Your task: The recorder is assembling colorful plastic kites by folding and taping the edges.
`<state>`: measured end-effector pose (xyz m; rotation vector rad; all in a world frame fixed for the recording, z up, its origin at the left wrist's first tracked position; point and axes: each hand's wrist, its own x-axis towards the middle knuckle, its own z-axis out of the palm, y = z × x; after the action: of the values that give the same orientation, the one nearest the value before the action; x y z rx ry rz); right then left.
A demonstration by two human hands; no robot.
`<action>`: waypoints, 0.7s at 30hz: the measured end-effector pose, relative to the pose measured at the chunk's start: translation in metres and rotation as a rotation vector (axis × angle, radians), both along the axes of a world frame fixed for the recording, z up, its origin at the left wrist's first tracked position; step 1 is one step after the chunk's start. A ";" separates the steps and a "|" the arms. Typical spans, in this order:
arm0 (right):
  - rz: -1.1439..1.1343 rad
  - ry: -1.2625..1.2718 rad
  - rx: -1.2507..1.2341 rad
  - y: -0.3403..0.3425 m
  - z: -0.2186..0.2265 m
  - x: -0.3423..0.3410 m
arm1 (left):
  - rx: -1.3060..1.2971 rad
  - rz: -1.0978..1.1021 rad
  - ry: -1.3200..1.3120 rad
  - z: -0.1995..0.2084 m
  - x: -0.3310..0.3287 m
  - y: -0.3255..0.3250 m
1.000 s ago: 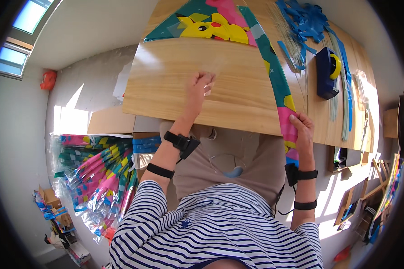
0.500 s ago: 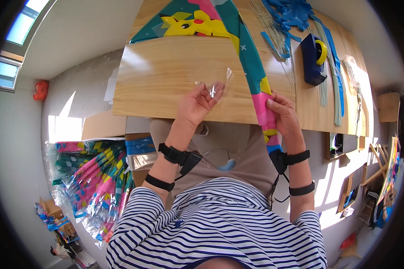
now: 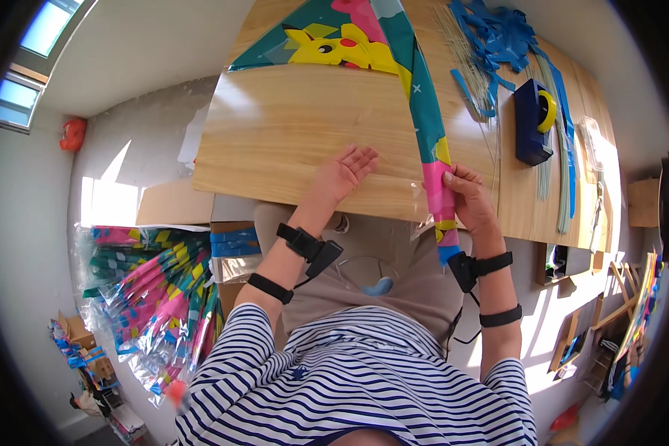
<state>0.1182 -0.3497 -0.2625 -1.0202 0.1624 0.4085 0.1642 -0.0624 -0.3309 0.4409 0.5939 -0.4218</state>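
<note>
Both hands have drawn nearer: left hand (image 3: 346, 172) now flat and open on the worktop (image 3: 275, 134), right hand (image 3: 464, 197) pinching the kite (image 3: 431, 141) edge.

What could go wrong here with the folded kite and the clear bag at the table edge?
The right hand pinches the folded kite only near its tail, which overhangs the table; the thin film might crease or tear. The left hand presses flat on a clear plastic bag, which looks slippery and could slide off the edge.

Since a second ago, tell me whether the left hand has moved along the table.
Yes. The left hand has drawn back from mid-table toward the near edge of the wooden table, closer to the person's body.
</note>
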 end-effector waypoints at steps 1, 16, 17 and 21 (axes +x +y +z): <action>-0.001 0.006 -0.008 0.000 0.002 0.001 | 0.014 0.027 0.022 -0.008 0.010 0.005; 0.063 0.044 -0.142 0.004 0.023 0.018 | 0.533 0.033 -0.274 -0.019 0.120 0.046; 0.063 0.060 -0.163 0.001 0.017 0.018 | 0.595 0.034 -0.263 -0.019 0.124 0.051; 0.042 0.119 -0.237 -0.003 0.000 0.018 | 0.782 0.095 -0.250 -0.012 0.133 0.064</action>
<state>0.1358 -0.3523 -0.2628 -1.2340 0.3024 0.4966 0.2968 0.0021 -0.3427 1.1887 0.5174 -0.0216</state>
